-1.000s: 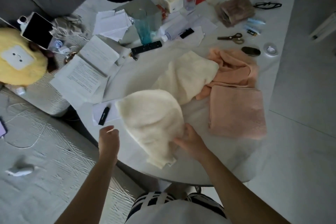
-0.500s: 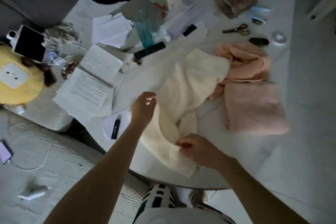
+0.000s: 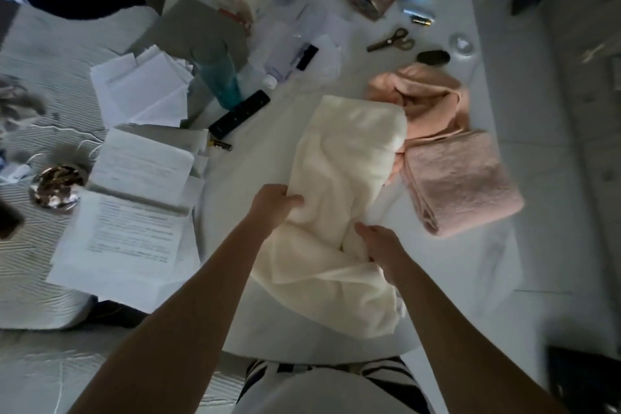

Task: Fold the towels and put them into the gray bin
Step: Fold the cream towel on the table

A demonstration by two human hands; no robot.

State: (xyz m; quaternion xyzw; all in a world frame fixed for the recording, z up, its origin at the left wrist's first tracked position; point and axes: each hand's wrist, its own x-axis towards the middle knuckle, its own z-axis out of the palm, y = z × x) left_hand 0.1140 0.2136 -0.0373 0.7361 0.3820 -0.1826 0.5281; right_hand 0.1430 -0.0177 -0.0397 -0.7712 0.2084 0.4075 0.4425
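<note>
A cream towel (image 3: 349, 158) lies rumpled along the middle of the white table (image 3: 470, 265), its near end hanging toward the table's front edge. My left hand (image 3: 274, 203) grips the towel's left edge about halfway along. My right hand (image 3: 379, 242) pinches a bunched fold of the same towel just to the right. A pink towel (image 3: 460, 185) sits folded to the right of the cream one. Behind it lies another pink towel (image 3: 426, 97), crumpled. No gray bin is in view.
Stacks of papers (image 3: 134, 178) cover the table's left side. A black remote (image 3: 238, 114), a teal glass (image 3: 220, 77), scissors (image 3: 391, 40), a gray folder (image 3: 195, 30) and small clutter crowd the back. A metal bowl (image 3: 55, 183) sits on the ribbed surface at left.
The left hand came off the table edge and took hold of the cream towel. Both hands moved further up the towel, which is now stretched long. The camera leaned in.
</note>
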